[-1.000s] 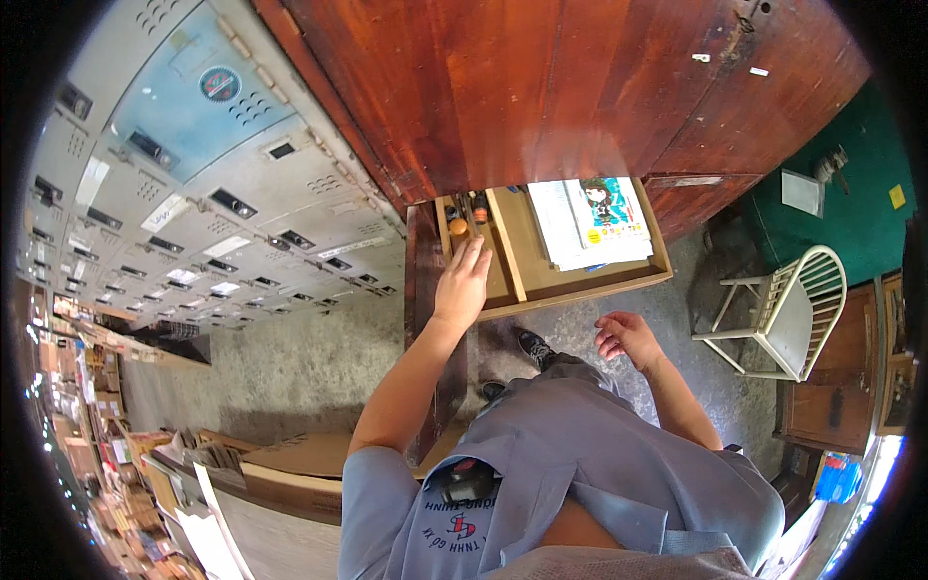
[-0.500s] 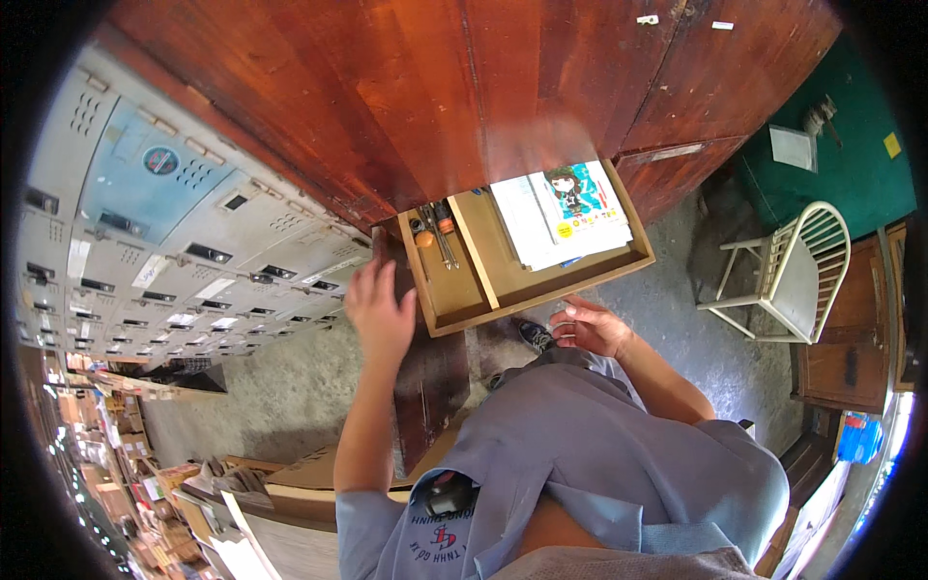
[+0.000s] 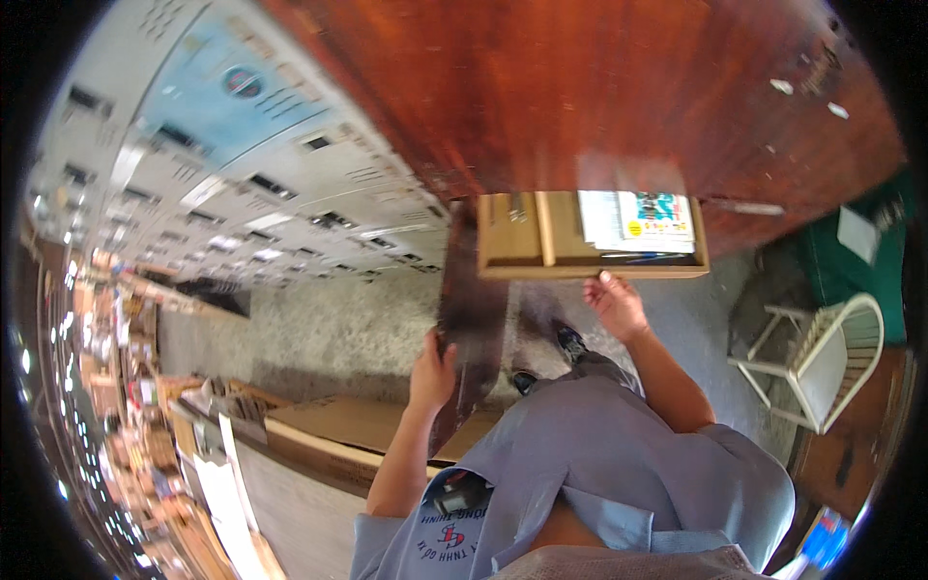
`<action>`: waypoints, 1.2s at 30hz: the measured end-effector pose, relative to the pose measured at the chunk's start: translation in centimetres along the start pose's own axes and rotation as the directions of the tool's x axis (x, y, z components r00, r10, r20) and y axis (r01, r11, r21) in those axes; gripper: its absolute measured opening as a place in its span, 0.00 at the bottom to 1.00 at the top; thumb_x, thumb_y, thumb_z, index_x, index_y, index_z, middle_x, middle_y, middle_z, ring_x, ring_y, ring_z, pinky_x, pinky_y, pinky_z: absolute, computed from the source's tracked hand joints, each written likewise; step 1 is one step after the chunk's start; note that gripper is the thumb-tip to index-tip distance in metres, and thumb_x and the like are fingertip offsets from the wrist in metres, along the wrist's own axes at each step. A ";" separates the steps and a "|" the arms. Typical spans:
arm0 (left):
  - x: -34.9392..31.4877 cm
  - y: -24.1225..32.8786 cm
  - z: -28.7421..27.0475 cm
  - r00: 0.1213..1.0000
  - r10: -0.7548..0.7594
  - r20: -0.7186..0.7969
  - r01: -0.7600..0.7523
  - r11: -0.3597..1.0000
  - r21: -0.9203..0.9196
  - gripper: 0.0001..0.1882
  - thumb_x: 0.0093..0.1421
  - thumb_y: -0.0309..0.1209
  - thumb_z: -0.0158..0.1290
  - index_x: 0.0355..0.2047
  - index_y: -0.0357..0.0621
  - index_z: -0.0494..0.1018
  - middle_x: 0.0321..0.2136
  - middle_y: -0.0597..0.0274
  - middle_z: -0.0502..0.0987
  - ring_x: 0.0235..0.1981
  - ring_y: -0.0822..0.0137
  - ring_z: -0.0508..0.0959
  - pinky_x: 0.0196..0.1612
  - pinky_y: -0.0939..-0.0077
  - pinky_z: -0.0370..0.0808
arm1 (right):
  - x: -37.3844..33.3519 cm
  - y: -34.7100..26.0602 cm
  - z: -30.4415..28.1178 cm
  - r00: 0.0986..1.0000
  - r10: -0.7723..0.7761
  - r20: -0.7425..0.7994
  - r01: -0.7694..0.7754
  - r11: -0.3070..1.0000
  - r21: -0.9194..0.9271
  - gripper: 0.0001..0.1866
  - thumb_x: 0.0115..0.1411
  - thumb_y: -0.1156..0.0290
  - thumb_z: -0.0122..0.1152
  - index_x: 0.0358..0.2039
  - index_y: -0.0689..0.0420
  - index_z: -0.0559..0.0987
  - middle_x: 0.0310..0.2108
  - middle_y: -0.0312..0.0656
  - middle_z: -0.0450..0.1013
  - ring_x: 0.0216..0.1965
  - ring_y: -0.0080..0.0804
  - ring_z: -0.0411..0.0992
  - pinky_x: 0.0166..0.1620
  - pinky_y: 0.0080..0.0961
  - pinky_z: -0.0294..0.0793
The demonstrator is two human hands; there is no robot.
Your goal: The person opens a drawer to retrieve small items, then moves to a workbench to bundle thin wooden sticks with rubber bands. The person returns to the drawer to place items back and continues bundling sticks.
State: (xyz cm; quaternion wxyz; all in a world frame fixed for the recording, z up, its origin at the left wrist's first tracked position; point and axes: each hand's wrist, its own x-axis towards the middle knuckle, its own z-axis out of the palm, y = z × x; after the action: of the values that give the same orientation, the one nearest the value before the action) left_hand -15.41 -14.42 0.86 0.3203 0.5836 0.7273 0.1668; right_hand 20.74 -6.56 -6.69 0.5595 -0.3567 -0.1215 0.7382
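Fingers (image 3: 607, 282) of the right hand (image 3: 616, 306), loosely released, touch the open wooden drawer (image 3: 590, 269) holding stacked papers (image 3: 638, 222).

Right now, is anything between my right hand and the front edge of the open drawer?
Nothing visible. The right hand is at the front edge of the open drawer, fingertips about touching it. The papers lie inside, behind that edge.
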 end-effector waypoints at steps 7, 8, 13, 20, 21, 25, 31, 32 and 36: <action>-0.8 1.4 -0.3 0.996 -0.016 -0.082 0.013 0.999 -0.040 0.23 0.69 0.43 0.46 0.59 0.46 0.61 0.49 0.39 0.76 0.49 0.36 0.76 0.49 0.47 0.73 | 9.7 -4.3 0.9 1.000 0.007 0.023 -0.004 0.995 -0.095 0.13 0.62 0.75 0.63 0.45 0.66 0.77 0.43 0.46 0.78 0.42 0.33 0.77 0.46 0.24 0.78; -1.2 1.2 -0.2 0.996 -0.022 -0.087 0.017 0.999 -0.051 0.24 0.69 0.43 0.46 0.60 0.44 0.61 0.49 0.38 0.76 0.49 0.36 0.76 0.50 0.47 0.73 | 10.7 -4.5 1.2 0.999 0.045 0.026 -0.042 0.994 -0.104 0.13 0.61 0.76 0.63 0.45 0.67 0.77 0.43 0.46 0.78 0.42 0.32 0.77 0.46 0.22 0.78; -1.6 0.9 -0.4 0.995 -0.031 -0.097 0.022 0.996 -0.092 0.24 0.68 0.44 0.48 0.58 0.43 0.62 0.46 0.39 0.76 0.47 0.37 0.76 0.48 0.45 0.73 | 17.7 -7.1 -0.5 0.969 0.127 0.210 -0.093 0.983 -0.161 0.13 0.65 0.74 0.56 0.48 0.67 0.76 0.45 0.45 0.78 0.44 0.31 0.77 0.50 0.25 0.79; -2.4 0.9 1.3 0.990 -0.058 -0.129 0.038 0.988 -0.152 0.22 0.67 0.42 0.49 0.54 0.41 0.63 0.44 0.37 0.75 0.47 0.36 0.76 0.48 0.46 0.74 | 20.1 -9.8 0.9 0.951 0.271 0.148 -0.240 0.951 -0.197 0.17 0.70 0.74 0.51 0.56 0.69 0.71 0.56 0.51 0.73 0.55 0.38 0.73 0.59 0.35 0.76; -2.0 0.7 2.0 0.989 -0.049 -0.138 0.030 0.991 -0.133 0.23 0.67 0.42 0.49 0.54 0.40 0.63 0.44 0.37 0.75 0.47 0.36 0.76 0.48 0.46 0.74 | 19.9 -9.8 1.4 0.937 0.346 0.044 -0.342 0.936 -0.084 0.17 0.71 0.72 0.49 0.57 0.65 0.70 0.57 0.47 0.72 0.57 0.39 0.72 0.60 0.36 0.75; -2.5 1.7 2.8 0.985 -0.067 -0.162 0.043 0.988 -0.150 0.24 0.67 0.42 0.50 0.55 0.39 0.63 0.45 0.37 0.75 0.47 0.36 0.77 0.48 0.46 0.74 | 19.2 -9.0 1.8 0.905 0.415 -0.094 -0.426 0.873 -0.237 0.21 0.70 0.62 0.52 0.61 0.54 0.70 0.62 0.43 0.69 0.60 0.35 0.69 0.60 0.33 0.72; -3.6 5.7 4.7 0.966 -0.175 -0.191 0.128 0.962 -0.240 0.23 0.65 0.41 0.52 0.55 0.40 0.64 0.43 0.37 0.76 0.46 0.36 0.77 0.47 0.47 0.74 | 18.8 -10.1 0.3 0.915 0.388 -0.112 -0.385 0.757 -0.528 0.28 0.68 0.49 0.52 0.65 0.47 0.67 0.59 0.41 0.70 0.59 0.37 0.68 0.62 0.33 0.64; -3.4 6.6 5.3 0.960 -0.170 -0.220 0.118 0.966 -0.231 0.23 0.65 0.40 0.53 0.55 0.41 0.65 0.42 0.36 0.76 0.46 0.36 0.77 0.47 0.47 0.75 | 18.2 -10.3 -0.9 0.924 0.378 -0.060 -0.330 0.708 -0.625 0.29 0.68 0.49 0.52 0.65 0.47 0.66 0.58 0.42 0.71 0.59 0.37 0.68 0.61 0.33 0.64; -2.8 8.1 9.2 0.907 -0.100 -0.409 0.047 0.990 -0.136 0.19 0.62 0.38 0.55 0.49 0.38 0.71 0.39 0.39 0.79 0.40 0.38 0.80 0.43 0.45 0.76 | 14.6 -9.6 -4.6 0.736 0.633 0.241 -0.145 0.494 -0.857 0.24 0.67 0.53 0.54 0.58 0.54 0.70 0.54 0.45 0.74 0.52 0.40 0.74 0.53 0.40 0.76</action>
State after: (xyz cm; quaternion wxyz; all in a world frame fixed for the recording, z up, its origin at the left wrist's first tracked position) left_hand -3.03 -16.13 -0.18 0.2001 0.4861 0.7885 0.3192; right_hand 29.16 9.03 -10.14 0.0917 -0.3661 -0.4964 0.7818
